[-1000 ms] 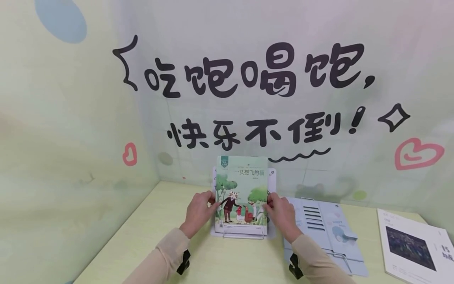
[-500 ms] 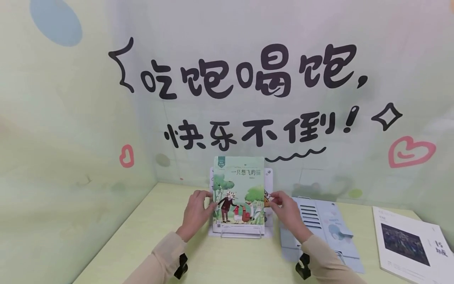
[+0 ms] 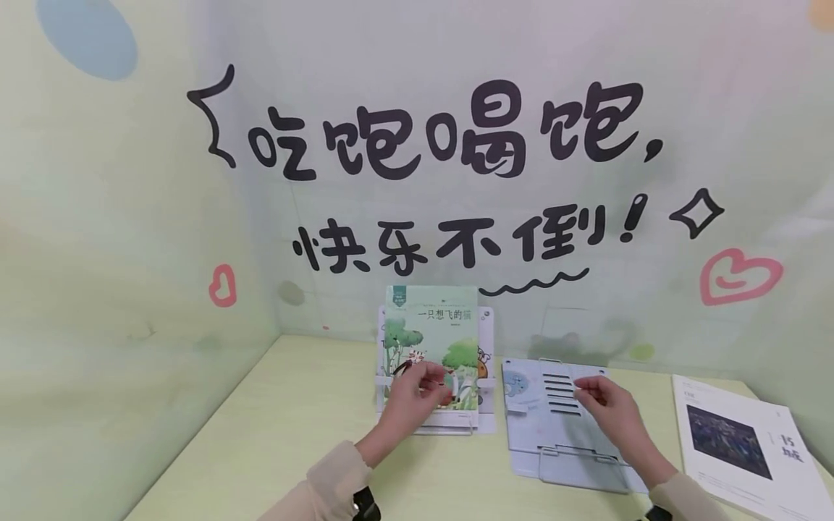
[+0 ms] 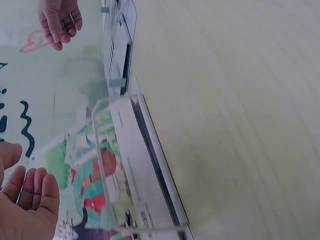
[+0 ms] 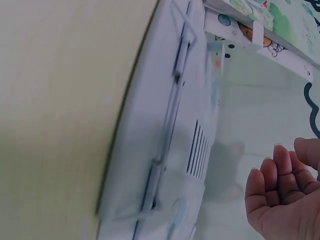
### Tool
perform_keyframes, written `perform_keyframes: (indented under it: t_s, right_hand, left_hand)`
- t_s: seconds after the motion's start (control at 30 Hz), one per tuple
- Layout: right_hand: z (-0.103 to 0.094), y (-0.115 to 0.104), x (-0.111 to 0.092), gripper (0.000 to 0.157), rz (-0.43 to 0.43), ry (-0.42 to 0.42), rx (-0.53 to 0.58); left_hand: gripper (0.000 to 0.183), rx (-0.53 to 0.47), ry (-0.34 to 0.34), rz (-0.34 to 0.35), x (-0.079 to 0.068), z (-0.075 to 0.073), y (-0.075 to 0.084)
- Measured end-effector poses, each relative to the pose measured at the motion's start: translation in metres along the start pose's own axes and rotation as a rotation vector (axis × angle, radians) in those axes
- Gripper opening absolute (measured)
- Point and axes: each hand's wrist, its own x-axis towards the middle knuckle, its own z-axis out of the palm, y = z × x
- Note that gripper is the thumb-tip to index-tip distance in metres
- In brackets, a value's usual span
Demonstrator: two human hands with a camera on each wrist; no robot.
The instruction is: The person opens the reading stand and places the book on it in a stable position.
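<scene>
A green picture book (image 3: 449,300) leans upright on a white book stand (image 3: 486,322), its bottom edge behind a wire holder at the front. My left hand (image 3: 407,405) is in front of the cover and hides part of the picture; its fingers are loosely bent and hold nothing. To the right lies a pale blue book stand (image 3: 524,430) with slots and a wire holder. Over its right part hovers my right hand (image 3: 612,416), fingers half curled around nothing. In the right wrist view this hand (image 5: 285,195) appears apart from the blue stand (image 5: 150,100).
A white magazine (image 3: 775,474) with a dark cover photo lies flat at the right of the pale wooden table (image 3: 260,434). Behind the table rises a printed fabric wall (image 3: 365,58) with black lettering, and another side wall (image 3: 98,289) borders the left.
Both hands have left the book's sides. My left hand has moved right, in front of the cover; my right hand has gone right, over the blue stand. The book stays on its stand.
</scene>
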Motion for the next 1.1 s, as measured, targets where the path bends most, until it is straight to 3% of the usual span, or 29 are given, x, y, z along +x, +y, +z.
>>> perform_keyframes:
  t_s: [0.3,0.63,0.87,1.1]
  right_hand:
    - [-0.036,0.046,-0.028,0.028,0.132,-0.112,-0.062]
    - [-0.042,0.06,-0.04,0.023,0.196,-0.175,-0.116]
    - [-0.033,0.063,-0.045,0.017,0.185,-0.234,-0.115]
    - [-0.024,0.061,-0.045,0.014,0.261,-0.245,-0.093]
  left_hand:
    - [0.022,-0.087,-0.24,-0.097,-0.01,0.058,0.02]
    - [0.023,-0.06,-0.383,-0.163,-0.016,0.099,0.017]
    - [0.021,0.008,-0.423,-0.209,-0.021,0.117,0.017]
    - [0.023,-0.002,-0.432,-0.249,-0.02,0.129,0.02]
